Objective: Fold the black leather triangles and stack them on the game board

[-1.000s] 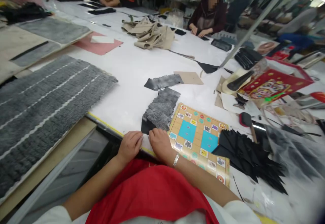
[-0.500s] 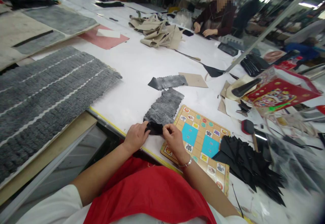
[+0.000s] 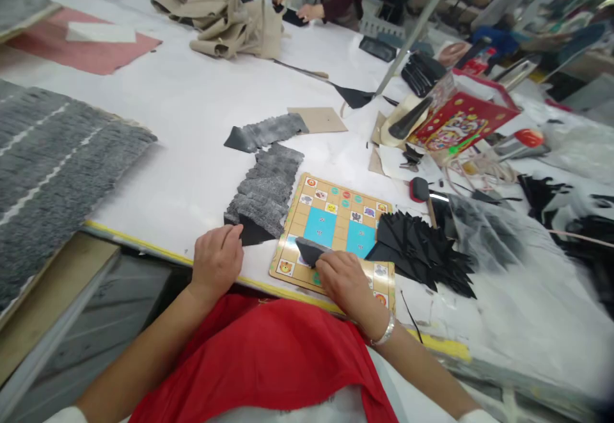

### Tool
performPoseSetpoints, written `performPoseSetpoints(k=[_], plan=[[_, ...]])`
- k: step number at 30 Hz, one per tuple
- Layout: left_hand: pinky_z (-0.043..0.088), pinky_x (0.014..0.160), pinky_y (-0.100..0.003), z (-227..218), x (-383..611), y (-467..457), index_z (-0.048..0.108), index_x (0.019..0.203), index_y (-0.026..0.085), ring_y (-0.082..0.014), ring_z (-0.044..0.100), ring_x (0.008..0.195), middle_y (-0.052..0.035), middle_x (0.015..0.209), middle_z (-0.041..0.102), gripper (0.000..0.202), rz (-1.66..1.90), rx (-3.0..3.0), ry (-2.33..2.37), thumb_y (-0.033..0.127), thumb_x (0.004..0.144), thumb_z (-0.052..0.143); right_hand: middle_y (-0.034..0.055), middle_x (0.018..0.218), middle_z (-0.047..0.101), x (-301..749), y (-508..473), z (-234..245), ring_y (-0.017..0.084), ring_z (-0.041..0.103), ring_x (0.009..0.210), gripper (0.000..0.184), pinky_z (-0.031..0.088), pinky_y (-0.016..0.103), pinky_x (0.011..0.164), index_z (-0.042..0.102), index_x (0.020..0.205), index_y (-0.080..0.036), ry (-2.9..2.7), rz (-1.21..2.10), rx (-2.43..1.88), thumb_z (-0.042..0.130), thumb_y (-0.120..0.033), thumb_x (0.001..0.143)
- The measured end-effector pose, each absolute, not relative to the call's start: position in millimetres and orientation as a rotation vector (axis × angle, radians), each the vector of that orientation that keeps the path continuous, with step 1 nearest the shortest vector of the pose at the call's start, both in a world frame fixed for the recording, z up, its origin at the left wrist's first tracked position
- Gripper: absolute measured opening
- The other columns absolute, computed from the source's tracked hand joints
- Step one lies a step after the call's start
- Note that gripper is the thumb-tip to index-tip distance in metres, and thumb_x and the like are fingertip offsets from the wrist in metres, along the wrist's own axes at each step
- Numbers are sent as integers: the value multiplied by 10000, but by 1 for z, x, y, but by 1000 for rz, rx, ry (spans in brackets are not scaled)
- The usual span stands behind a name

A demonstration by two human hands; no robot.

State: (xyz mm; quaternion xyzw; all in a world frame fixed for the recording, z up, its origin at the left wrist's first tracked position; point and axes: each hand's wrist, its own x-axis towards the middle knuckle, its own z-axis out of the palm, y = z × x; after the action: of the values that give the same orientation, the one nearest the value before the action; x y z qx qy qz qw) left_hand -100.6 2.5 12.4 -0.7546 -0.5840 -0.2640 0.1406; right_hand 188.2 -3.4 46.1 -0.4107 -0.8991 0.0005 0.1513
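My left hand (image 3: 218,260) is closed at the near left end of a row of overlapping grey-backed pieces (image 3: 268,183), its fingertips at the edge of the nearest black piece (image 3: 256,231). Between the closed fingers of my right hand (image 3: 348,285) is a small dark folded piece (image 3: 309,250), raised over a printed game board (image 3: 297,224). Board squares carry animal pictures and two blue areas. On the board's right edge lies a fanned pile of black pointed pieces (image 3: 422,250). A shorter grey row (image 3: 268,132) lies beyond, overlapping a beige card (image 3: 321,120).
A large grey pleated sheet (image 3: 62,154) covers the left side. Farther back are a pink sheet (image 3: 91,45) and crumpled beige strips (image 3: 225,16). A red box (image 3: 465,112), a slanting pole (image 3: 412,32) and clear plastic (image 3: 494,244) stand or lie rightward. A co-worker's hands (image 3: 297,0) work across the table.
My right hand has left the grey row and moved right over the board, now with a dark folded piece. My left hand stays by the row's near end. The view has turned right and down.
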Motion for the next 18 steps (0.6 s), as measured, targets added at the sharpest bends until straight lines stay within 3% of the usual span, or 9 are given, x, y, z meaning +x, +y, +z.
performPoseSetpoints(k=[4,10,14,18], plan=[[419,849,-364,11,-63,-4,574,1114,154,-222,568,967,-90,1066,650,268,-857,-2524,-1392,156,854,512,53,884,644,188,-11,37,170,517,808,170,324,312,723,624,872,-170,-2580,78,-1229,479,-242,923],[408,827,-369,-2,-17,4,585,1152,135,-224,553,1028,-95,1147,643,307,-678,-2734,-1211,273,898,483,87,966,628,175,15,43,207,522,905,165,336,317,766,614,919,-165,-2530,102,-1512,488,-272,922],[395,807,-375,-3,-15,9,593,1144,130,-224,554,1006,-103,1135,641,318,-560,-2743,-1183,298,896,484,90,890,614,162,29,47,225,536,824,201,336,313,686,577,947,-151,-2560,186,-1818,572,-338,872],[383,791,-373,-2,-14,9,610,1112,124,-224,562,971,-114,1106,649,321,-554,-2707,-1142,321,887,493,68,830,600,162,34,48,223,531,801,175,317,307,660,586,878,-180,-2617,233,-1807,578,-354,867]])
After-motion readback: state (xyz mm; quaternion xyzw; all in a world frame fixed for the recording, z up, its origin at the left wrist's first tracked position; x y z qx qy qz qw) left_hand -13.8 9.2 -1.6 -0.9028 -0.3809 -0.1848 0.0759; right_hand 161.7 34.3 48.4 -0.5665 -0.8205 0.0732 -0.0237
